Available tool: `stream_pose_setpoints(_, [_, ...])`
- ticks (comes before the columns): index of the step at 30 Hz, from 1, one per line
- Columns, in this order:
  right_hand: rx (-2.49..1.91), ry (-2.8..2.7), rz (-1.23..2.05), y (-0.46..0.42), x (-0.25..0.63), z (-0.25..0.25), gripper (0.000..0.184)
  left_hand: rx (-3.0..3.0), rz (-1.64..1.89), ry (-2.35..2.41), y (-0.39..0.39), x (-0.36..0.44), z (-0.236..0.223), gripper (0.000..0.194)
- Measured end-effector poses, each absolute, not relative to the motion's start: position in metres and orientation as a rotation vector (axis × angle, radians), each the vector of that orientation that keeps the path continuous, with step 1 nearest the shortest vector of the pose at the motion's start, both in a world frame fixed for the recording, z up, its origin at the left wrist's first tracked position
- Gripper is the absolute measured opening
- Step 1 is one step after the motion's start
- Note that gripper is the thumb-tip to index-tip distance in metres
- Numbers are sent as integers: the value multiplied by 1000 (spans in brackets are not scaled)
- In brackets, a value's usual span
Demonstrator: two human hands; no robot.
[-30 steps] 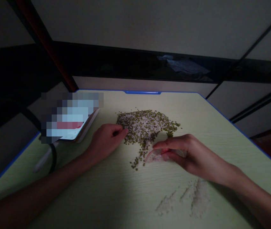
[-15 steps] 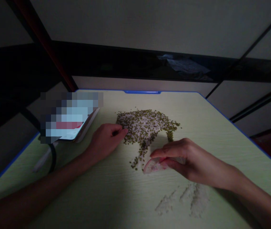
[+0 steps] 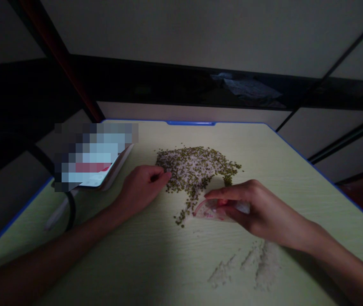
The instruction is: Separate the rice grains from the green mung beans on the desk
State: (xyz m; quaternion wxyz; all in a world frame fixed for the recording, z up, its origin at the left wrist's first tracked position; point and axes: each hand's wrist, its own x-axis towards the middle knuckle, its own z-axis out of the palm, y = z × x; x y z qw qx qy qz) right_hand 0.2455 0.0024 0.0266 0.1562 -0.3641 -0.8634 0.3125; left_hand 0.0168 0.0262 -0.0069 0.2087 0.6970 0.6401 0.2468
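Observation:
A heap of green mung beans mixed with small white grains (image 3: 197, 163) is spread over the light table. My left hand (image 3: 144, 182) rests in a loose fist at the heap's left edge, thumb tip against the grains; no object shows in it. Between the thumb and fingers of my right hand (image 3: 248, 204) is a clear plastic piece with a pinkish-red rim (image 3: 209, 209), held low over the table just in front of the heap. The far part of this piece is hidden by my fingers. A thin tail of beans (image 3: 183, 216) trails beside its left tip.
Pale powdery grains (image 3: 261, 265) lie in streaks near the front right. A phone with a lit, blurred screen (image 3: 96, 157) stands at the left, with a black cable (image 3: 72, 210) beside it. The table has a blue edge (image 3: 190, 123); cabinet panels rise behind it.
My right hand has shifted slightly away from me, toward the heap, with the plastic piece; a few pale grains now show on the table where it was. My left hand has stayed still.

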Motion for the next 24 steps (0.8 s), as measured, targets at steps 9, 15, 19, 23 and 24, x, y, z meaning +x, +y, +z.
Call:
stream_pose_setpoints(9, [-1058, -2470, 867, 3, 246, 25, 35, 1931, 682, 1785, 26, 16, -7, 36])
stream_pose_setpoints(15, [-1057, -2466, 852, 3, 245, 24, 38, 1930, 671, 1789, 25, 16, -7, 36])
stream_pose_setpoints(19, [-1147, -2440, 822, 4, 246, 24, 35, 1935, 685, 1774, 26, 16, -6, 36])
stream_pose_setpoints(23, [-1119, -2440, 835, 5, 246, 24, 34, 1919, 685, 1781, 26, 16, -7, 36])
stream_pose_setpoints(24, [-1107, -2442, 840, 4, 246, 24, 35, 1920, 683, 1782, 26, 16, -7, 36])
